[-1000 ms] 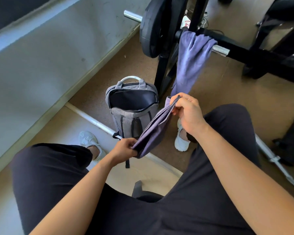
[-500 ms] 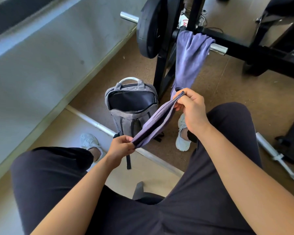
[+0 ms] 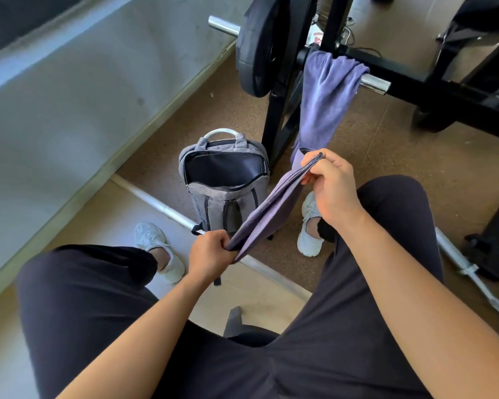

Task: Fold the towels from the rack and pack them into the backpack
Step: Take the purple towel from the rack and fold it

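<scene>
A folded purple towel (image 3: 271,210) is held stretched above an open grey backpack (image 3: 225,182) (upright on the floor); a second purple towel (image 3: 326,102) is draped over the rack (image 3: 280,110).

Brown floor (image 3: 357,168) bears open backpack (image 3: 228,203) and bar (image 3: 167,210).

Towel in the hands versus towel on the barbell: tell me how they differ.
The held towel is folded flat and stretched between the left hand and right hand; the hanging towel is unfolded and bunched. The held towel slants in the air; the hanging towel drapes over the barbell. Both are purple cloth, and neither is in the backpack.
</scene>
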Demonstrator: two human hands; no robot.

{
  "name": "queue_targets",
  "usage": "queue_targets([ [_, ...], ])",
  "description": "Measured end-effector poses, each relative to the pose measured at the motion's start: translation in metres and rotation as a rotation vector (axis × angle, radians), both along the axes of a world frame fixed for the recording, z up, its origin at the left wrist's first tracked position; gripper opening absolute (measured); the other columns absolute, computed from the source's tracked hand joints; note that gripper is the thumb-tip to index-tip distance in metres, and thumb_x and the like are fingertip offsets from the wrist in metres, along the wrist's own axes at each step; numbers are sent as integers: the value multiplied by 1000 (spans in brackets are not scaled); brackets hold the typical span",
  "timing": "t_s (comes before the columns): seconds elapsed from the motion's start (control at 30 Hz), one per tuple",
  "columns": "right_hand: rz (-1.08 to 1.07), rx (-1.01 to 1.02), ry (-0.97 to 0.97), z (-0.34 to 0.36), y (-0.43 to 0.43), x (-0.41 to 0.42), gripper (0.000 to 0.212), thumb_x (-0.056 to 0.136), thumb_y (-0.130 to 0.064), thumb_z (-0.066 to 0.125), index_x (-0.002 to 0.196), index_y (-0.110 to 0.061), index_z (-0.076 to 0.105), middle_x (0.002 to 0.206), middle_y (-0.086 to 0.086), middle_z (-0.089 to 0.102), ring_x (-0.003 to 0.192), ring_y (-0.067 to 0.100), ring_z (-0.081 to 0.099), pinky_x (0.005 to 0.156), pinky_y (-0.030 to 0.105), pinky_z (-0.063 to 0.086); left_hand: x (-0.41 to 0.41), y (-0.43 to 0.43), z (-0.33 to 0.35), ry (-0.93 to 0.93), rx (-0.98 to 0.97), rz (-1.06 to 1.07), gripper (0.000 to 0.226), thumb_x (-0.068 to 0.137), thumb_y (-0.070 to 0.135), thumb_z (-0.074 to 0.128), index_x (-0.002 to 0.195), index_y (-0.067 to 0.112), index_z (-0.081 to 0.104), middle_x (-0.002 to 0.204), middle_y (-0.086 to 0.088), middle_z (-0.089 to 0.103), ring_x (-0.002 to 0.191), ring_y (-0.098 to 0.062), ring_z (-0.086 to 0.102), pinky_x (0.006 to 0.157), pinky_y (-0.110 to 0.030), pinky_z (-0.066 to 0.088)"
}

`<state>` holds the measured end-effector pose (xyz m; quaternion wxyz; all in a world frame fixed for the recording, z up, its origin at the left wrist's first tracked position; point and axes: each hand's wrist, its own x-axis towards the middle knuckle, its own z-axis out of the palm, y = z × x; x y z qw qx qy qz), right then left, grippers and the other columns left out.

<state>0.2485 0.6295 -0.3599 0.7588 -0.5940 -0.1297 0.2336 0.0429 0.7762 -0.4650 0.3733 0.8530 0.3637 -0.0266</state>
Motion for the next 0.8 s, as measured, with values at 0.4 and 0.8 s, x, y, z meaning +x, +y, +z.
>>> queue_targets([
  [0.4,-40,116,130,1,-8,14,20,74,-1,50,66,-11,64,66,4,51,64,16,48,62,26,42,0,-16,-6,-232,185,-354,28,76,21,75,78,24,47,61,8,57,58,-20,56,54,-33,47],
  [0.8,26,193,264,5,-7,8,26,70,-4,47,63,-15,70,81,4,59,75,17,53,71,27,43,12,-37,-11,-41,566,-467,67,81,59,68,139,31,52,99,0,55,84,-22,56,46,-30,41],
])
